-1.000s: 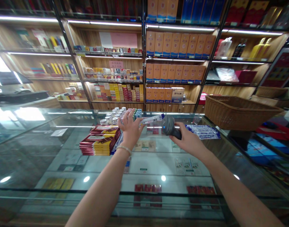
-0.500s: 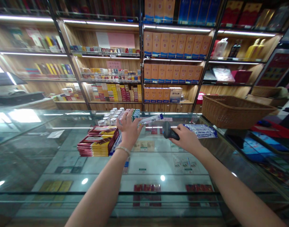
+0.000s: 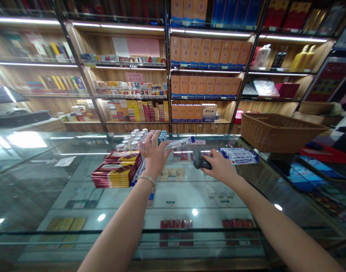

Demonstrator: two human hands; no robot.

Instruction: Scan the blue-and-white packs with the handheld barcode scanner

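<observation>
A slim white and blue packet (image 3: 180,143) is held by one end in my left hand (image 3: 153,154), its other end pointing right. My right hand (image 3: 220,166) is wrapped round the handle of a dark handheld scanner (image 3: 198,159), whose head is just below and right of the packet. Left of my left wrist, stacked red and yellow packs (image 3: 113,174) lie on the glass counter (image 3: 173,219), with blue and white packets (image 3: 137,173) beside them. More blue and white packets (image 3: 238,156) lie beyond my right hand.
Clear jars with silver lids (image 3: 130,140) stand behind the stack. A wicker basket (image 3: 277,132) sits at the back right. White paper (image 3: 65,161) lies on the left. Shelves with orange boxes (image 3: 203,86) line the back wall.
My right hand and the scanner have moved slightly left and down. The packet in my left hand has turned a little, showing a dark barcode-like patch. The view has shifted slightly.
</observation>
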